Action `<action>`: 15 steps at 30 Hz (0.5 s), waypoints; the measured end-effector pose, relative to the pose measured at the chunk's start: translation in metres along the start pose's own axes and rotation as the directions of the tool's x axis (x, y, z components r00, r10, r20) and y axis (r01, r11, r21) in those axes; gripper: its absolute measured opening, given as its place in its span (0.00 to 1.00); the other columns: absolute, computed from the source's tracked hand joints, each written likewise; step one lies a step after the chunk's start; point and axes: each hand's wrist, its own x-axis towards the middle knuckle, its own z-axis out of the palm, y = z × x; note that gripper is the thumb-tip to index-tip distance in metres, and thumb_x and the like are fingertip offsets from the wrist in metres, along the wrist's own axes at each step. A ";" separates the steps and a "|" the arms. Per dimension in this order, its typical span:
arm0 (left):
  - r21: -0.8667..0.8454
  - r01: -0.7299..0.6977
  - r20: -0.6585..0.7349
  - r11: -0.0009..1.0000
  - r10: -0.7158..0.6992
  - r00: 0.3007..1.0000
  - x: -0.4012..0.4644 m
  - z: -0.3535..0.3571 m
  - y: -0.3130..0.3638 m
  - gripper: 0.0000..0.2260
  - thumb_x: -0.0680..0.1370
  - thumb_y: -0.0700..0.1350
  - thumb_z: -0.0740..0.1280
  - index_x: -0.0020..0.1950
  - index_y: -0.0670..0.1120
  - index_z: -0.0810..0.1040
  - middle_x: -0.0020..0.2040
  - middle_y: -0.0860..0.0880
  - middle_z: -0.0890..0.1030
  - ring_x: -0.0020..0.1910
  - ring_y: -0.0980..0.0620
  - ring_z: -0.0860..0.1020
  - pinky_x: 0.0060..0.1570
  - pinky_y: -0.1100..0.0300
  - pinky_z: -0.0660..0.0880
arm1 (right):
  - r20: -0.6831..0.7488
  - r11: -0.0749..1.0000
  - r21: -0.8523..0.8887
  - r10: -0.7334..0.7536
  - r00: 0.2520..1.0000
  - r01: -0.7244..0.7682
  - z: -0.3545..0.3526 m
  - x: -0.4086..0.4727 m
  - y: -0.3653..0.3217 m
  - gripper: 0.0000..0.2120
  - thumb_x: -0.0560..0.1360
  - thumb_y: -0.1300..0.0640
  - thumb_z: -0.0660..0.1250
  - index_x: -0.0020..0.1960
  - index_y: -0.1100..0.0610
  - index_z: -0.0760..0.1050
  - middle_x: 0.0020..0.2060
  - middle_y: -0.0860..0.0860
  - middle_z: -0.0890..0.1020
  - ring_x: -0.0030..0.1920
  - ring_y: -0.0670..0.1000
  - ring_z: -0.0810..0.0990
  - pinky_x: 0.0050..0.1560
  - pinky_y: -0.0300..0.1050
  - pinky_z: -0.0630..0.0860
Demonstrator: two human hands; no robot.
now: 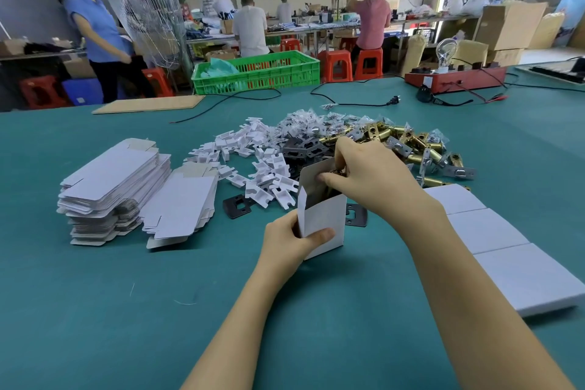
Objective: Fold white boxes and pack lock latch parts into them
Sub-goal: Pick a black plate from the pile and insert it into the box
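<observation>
My left hand (286,242) holds the open white box (323,218) upright in the middle of the frame. My right hand (370,174) pinches a gold latch part (337,171) at its mouth. Flat boxes (117,180) lie left on the green tabletop (126,310); latch parts (408,142) are piled behind.

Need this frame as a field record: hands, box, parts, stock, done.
left hand: grips the open box at its lower side
right hand: fingers in the box mouth, pushing a brass part in
box: upright, top flap open
latches: brass pile behind the right hand
plates: dark pile behind the box
inserts: white pile, centre
flat boxes: two stacks, left
closed boxes: row, right
table: green
</observation>
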 end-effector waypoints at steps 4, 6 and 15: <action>0.000 0.010 0.012 1.000 -0.010 1.000 0.000 0.000 0.000 0.11 0.64 0.52 0.75 0.45 0.60 0.82 0.43 0.62 0.84 0.44 0.61 0.81 0.39 0.70 0.75 | -0.002 0.999 0.009 0.035 0.999 -0.035 -0.002 -0.001 0.002 0.16 0.76 0.46 0.67 0.45 0.58 0.67 0.37 0.54 0.77 0.41 0.55 0.74 0.37 0.49 0.71; -0.005 0.016 0.008 1.000 -0.016 1.000 0.001 0.000 0.000 0.11 0.64 0.52 0.75 0.45 0.59 0.82 0.43 0.62 0.84 0.44 0.61 0.81 0.39 0.69 0.75 | 0.004 0.999 0.014 0.029 1.000 -0.029 -0.002 -0.001 0.001 0.15 0.75 0.47 0.67 0.46 0.58 0.69 0.37 0.54 0.77 0.41 0.55 0.74 0.38 0.49 0.73; 0.023 0.005 -0.013 1.000 -0.004 1.000 0.002 0.001 -0.002 0.07 0.69 0.47 0.77 0.40 0.57 0.81 0.37 0.61 0.83 0.36 0.62 0.79 0.35 0.70 0.72 | -0.008 0.991 0.130 0.025 1.000 -0.024 -0.005 -0.002 0.002 0.12 0.77 0.49 0.66 0.45 0.59 0.75 0.34 0.52 0.78 0.37 0.50 0.74 0.36 0.46 0.72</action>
